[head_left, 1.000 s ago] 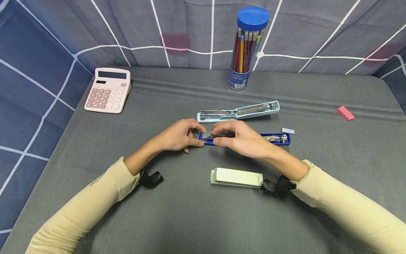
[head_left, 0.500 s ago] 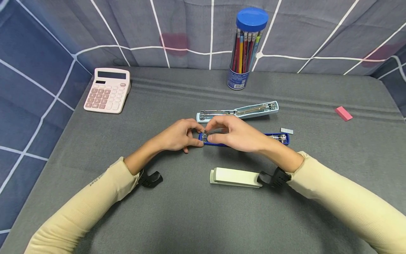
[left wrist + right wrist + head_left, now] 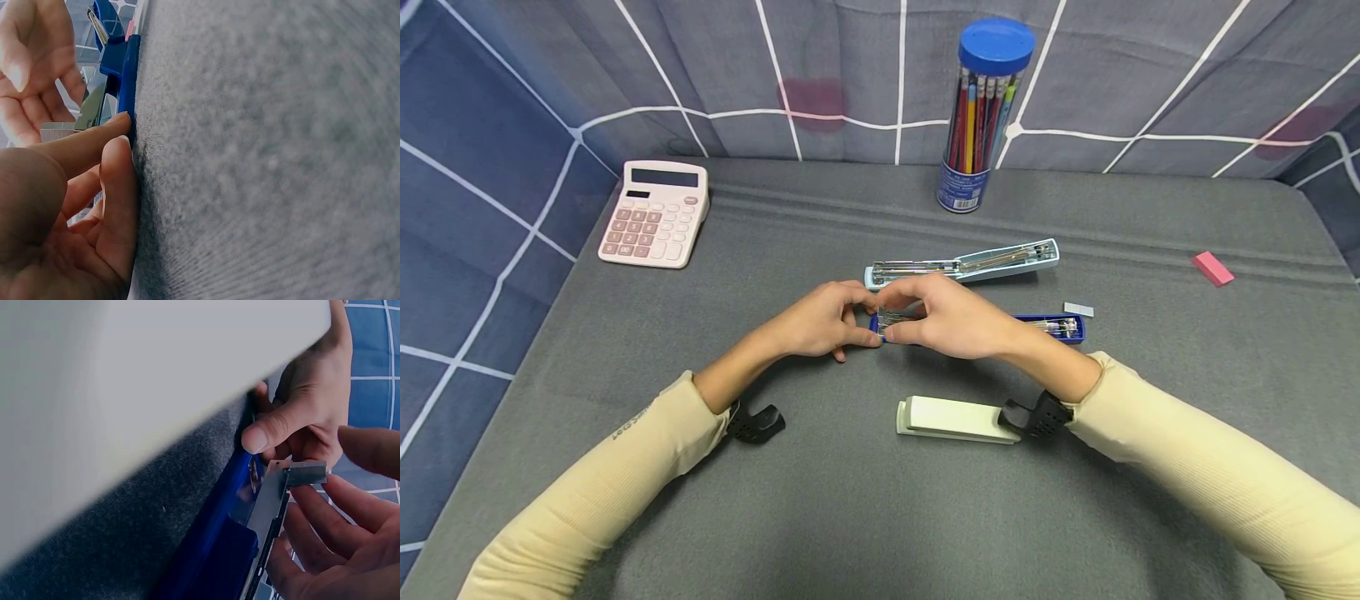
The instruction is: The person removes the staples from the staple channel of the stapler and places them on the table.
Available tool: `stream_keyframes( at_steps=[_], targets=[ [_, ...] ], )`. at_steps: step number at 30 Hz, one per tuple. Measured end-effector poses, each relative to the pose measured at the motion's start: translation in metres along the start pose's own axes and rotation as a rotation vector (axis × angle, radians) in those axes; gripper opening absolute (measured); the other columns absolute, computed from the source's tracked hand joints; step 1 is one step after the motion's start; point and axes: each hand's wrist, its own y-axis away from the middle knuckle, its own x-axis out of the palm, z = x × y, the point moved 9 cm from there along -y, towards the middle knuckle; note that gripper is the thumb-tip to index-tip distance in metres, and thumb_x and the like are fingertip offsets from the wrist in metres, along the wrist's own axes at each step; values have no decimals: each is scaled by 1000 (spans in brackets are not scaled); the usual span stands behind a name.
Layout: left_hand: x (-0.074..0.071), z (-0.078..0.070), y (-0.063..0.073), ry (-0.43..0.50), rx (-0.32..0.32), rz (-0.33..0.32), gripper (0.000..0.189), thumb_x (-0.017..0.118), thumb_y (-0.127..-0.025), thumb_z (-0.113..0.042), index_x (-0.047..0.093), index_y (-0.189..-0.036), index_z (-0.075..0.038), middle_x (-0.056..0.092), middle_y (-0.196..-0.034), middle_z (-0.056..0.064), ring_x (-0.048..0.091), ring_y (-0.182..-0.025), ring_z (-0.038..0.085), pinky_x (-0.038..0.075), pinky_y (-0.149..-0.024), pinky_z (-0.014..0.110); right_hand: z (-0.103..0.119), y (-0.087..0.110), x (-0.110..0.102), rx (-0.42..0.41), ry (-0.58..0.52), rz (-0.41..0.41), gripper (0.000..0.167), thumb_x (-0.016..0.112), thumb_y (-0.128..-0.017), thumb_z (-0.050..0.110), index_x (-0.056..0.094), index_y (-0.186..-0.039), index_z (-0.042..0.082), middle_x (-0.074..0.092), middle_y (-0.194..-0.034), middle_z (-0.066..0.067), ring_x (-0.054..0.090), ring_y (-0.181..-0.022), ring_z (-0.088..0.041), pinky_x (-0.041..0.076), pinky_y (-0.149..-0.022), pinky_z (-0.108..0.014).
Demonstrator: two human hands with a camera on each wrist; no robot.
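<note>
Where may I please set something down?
Bare room lies between the pink plastic calculator and the left hand, and on the near side of the closed pale green stapler. It is crowded around the open dark blue stapler, under the right hand, with the open light blue stapler behind.

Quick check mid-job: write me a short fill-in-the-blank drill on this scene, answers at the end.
1. The left hand and right hand are both at the stapler coloured dark ____.
2. The pale green stapler is closed; the light blue stapler lies ____.
3. In the head view, the calculator is ____ of the pencil jar.

Missing words: blue; open; left
</note>
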Motion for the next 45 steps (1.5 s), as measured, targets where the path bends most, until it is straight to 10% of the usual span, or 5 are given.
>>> stream_keyframes(
  at_steps=[45],
  targets=[
    [0,2,0,8,0,-7,34,79,-85,-9,66,-116,-3,55,-107,11,60,-49,20,57,-46,35,0,2,-16,63,146,-141,15,67,-88,-2,73,-102,1,71,-91,-5,63,-80,-17,52,-72,-33]
  ],
)
